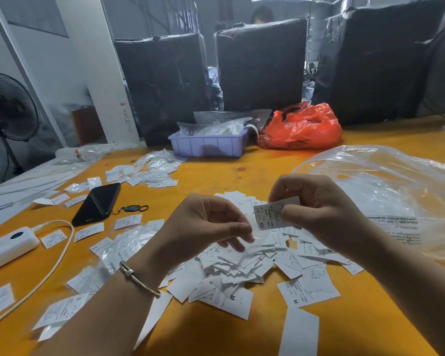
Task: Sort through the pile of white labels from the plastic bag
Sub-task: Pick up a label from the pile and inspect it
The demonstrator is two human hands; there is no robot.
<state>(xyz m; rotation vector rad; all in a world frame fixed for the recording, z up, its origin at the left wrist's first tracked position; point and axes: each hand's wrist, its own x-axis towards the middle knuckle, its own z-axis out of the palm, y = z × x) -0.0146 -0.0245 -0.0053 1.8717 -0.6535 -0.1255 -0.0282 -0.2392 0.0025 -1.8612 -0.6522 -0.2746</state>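
Paper XS label (270, 217), rectangular and printed, is pinched by the right hand (316, 209) above the label pile (244, 265); left hand (203, 227) is loosely curled, holding nothing.

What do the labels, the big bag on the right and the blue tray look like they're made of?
Labels: likely matte paper, creased, printed.
Big bag: thin clear plastic film, glossy and wrinkled.
Blue tray: probably rigid moulded plastic, ribbed walls.

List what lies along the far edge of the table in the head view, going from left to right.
Standing fan → crumpled clear bags → purple tray holding clear packets → red plastic bag.
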